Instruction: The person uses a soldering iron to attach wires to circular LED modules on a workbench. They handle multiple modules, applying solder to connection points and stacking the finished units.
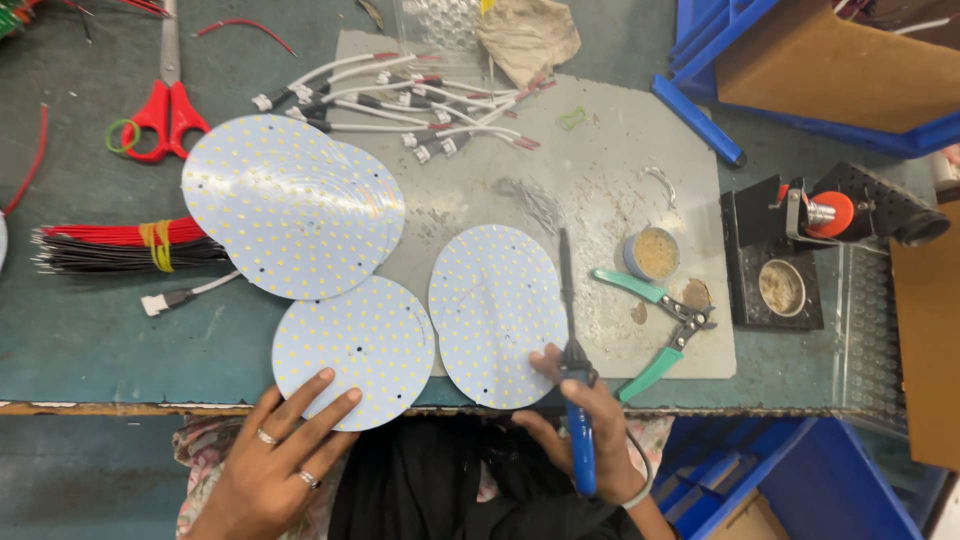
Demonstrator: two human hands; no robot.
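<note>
Right hand (590, 410) at the worktop's near edge has its grip closed on a soldering iron (572, 350); left hand (275, 455), open, steadies a round disc (355, 345). Soldering underway; next needs steady tip placement.

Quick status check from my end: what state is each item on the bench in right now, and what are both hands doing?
Left hand: open, fingers flat on the near round LED board.
Right hand: gripping the soldering iron, tip pointing away over the board pair.
Board stack: fanned, overlapping.
Cutters: lying on the mat, jaws closed.
Scissors: closed.
Wire bundle: tied with a yellow band.
</note>
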